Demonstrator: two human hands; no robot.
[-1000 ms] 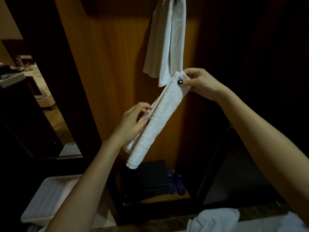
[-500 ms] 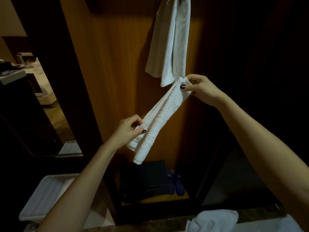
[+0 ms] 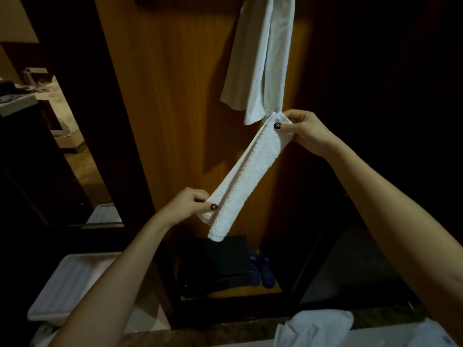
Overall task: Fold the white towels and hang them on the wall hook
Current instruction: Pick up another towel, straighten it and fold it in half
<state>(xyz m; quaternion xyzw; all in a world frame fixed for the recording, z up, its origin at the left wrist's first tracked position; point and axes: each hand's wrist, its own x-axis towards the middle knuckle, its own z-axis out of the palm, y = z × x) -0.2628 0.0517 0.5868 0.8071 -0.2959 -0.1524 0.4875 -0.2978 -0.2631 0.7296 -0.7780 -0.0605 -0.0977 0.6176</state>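
Nearest, a loose towel (image 3: 315, 329) lies crumpled at the near right edge. Beyond it the left hand (image 3: 185, 206) pinches the low end of a folded towel (image 3: 245, 181), a narrow strip held slanting in the air, and the right hand (image 3: 305, 131) pinches its high end. Farther off, a hanging towel (image 3: 263, 58) drapes down the wooden panel (image 3: 175, 96), its lower edge just beside the right hand.

This looks like a dim hotel room. A white towel (image 3: 260, 58) hangs against a warm wood wardrobe panel (image 3: 175, 121). Dark blue slippers (image 3: 261, 271) stand beside a black box (image 3: 215, 264) on the low shelf beneath. A bed (image 3: 60, 101) with pale linen shows at far left.
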